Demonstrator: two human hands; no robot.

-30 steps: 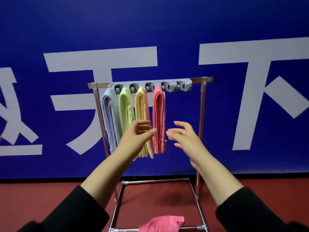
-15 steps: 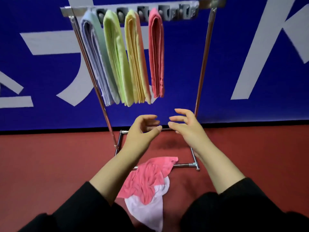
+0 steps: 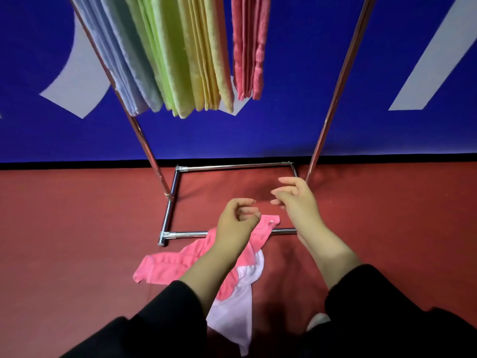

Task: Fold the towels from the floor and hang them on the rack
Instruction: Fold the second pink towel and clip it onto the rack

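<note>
Your left hand and right hand hover over the floor, fingers loosely curled and holding nothing. Beneath your left forearm a crumpled pink towel lies across a white towel, its far corner draped on the front base bar of the chrome rack. Four folded towels, blue, green, yellow and coral, already hang above. The pickup looks next: you would need to pinch the pink towel's edge and lift it clear.

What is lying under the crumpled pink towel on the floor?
A white towel lies partly under the pink towel, showing at its near right side. The rack's front base bar runs beneath its far end. How far the white reaches underneath is covered.
</note>
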